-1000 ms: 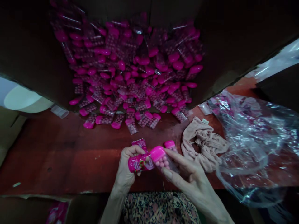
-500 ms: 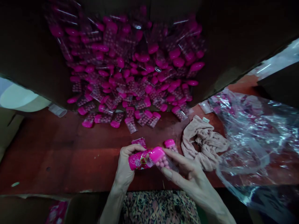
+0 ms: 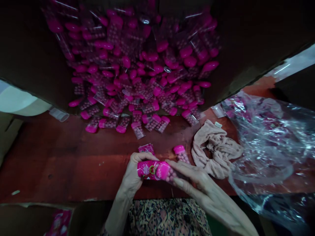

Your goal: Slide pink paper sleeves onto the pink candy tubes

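My left hand (image 3: pixel 133 172) is closed on a shiny pink printed sleeve (image 3: pixel 145 169), thumb along its top edge. My right hand (image 3: pixel 194 180) grips a small clear candy container (image 3: pixel 169 175) with a pink cap and pink balls inside. Its capped end points left and sits in the sleeve's right end, the cap showing through the film. A similar candy container (image 3: pixel 180 153) lies just beyond my right fingers. Past my left thumb rests a small stack of flat pink sleeves (image 3: pixel 146 148).
A large open cardboard box (image 3: pixel 243 49) holds a heap of candy containers (image 3: pixel 137 72), some spilling onto the red tabletop (image 3: pixel 73 157). To the right lie a beige cloth (image 3: pixel 209 147) and a crumpled clear plastic bag (image 3: pixel 268 147). An empty clear container (image 3: pixel 59 114) lies at left.
The capped end of the candy container has moved left into the sleeve, and both hands are closer together. The sleeve is now more level. The view has shifted slightly.
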Tool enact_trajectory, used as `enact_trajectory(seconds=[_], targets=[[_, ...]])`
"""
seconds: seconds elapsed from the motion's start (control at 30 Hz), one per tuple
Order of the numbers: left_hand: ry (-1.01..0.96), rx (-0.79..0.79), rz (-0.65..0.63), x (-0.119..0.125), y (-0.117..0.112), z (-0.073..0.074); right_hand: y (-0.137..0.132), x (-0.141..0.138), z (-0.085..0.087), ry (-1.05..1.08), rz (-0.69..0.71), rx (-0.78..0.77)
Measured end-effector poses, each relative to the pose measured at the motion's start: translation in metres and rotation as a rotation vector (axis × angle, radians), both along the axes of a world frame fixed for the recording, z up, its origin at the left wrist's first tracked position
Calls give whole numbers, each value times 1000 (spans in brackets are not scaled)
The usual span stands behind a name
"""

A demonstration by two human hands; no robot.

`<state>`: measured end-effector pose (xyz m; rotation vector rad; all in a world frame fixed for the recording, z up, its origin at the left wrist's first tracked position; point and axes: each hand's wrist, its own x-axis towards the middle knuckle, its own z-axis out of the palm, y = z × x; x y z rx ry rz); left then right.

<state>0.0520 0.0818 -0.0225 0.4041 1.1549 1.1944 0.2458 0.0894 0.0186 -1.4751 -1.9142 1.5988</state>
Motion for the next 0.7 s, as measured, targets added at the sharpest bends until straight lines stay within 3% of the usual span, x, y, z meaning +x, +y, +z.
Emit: enact_trajectory(seconds=[0.2, 0.3, 0.37, 0.5, 0.6, 0.7], targets=[[-55, 21, -100, -5, 3, 1, -9, -10, -11, 98, -149, -34], [-132, 77, -205, -14, 1, 3, -9, -12, -7, 155, -174, -4], [-226, 74, -200, -17, -3, 3, -7, -14, -3, 194, -171, 66], [-405, 37, -102, -7, -16, 3, -3, -20, 1, 168, -235, 224], [-386, 26, 42, 10, -19, 6, -6, -28, -5, 132, -327, 285], [-349, -70, 172, 27, -15, 10, -11, -37, -13, 135, -390, 253]])
